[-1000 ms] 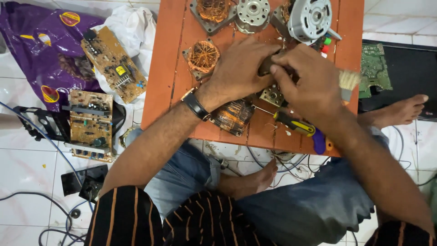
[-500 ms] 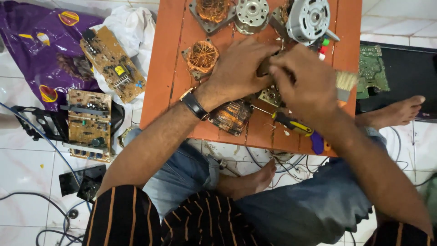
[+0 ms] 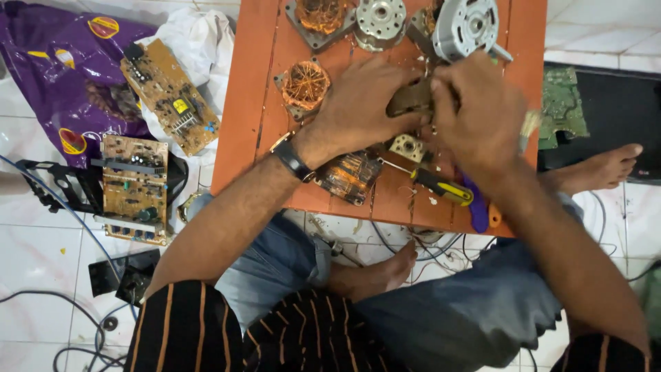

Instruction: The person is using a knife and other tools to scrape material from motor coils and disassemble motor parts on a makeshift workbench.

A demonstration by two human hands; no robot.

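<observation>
A person in a black top with orange stripes and grey-blue trousers sits cross-legged on a white tiled floor, one bare foot (image 3: 375, 272) tucked beneath the near edge of a low orange worktop (image 3: 244, 110). Both forearms reach out over it. On the near part of the worktop lie a dark circuit piece wound with copper wire (image 3: 350, 176), a screwdriver with a black and yellow handle (image 3: 441, 186), and purple and orange tool handles (image 3: 480, 210) at the edge. The left hand (image 3: 365, 103), a black watch (image 3: 292, 160) on its wrist, has its fingers curled around a small brownish metal part (image 3: 411, 98) held just above the middle of the worktop; the right hand (image 3: 475, 110) is clamped on the same part from the other side, thumb and fingers pressed together over it, slightly blurred. A small brush (image 3: 529, 127) shows just beside the right hand, though whether the hand holds it cannot be told. Just left of the left hand sits a copper-wound motor coil (image 3: 305, 84). At the far edge stand another copper coil in its metal frame (image 3: 320, 17), a round silver motor housing (image 3: 380, 19) and a larger silver motor (image 3: 467, 26). On the floor to the left lie two brown circuit boards (image 3: 169, 96) (image 3: 133, 187), a purple bag (image 3: 51, 69) and white cloth (image 3: 200, 38); to the right, a green circuit board (image 3: 563, 103) rests on a black mat and the other bare foot (image 3: 599, 169) stretches out
</observation>
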